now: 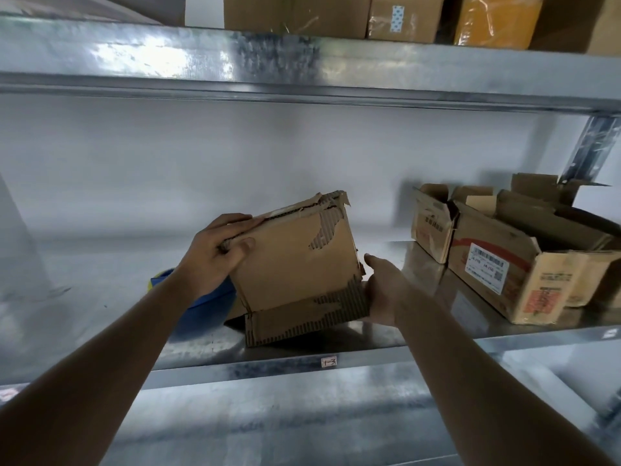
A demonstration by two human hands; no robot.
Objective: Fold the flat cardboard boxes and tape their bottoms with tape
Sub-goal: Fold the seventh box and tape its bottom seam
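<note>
A worn brown cardboard box with torn, peeled patches is tilted above the metal shelf, one lower flap hanging toward me. My left hand grips its upper left corner, thumb on the front face and fingers over the top edge. My right hand holds the box's lower right side, thumb up beside the wall and fingers hidden behind the flap. No tape is visible.
Several open, used cardboard boxes stand at the shelf's right. A blue and yellow object lies partly hidden behind my left wrist and the box. Closed parcels sit on the upper shelf. A white wall backs the shelf.
</note>
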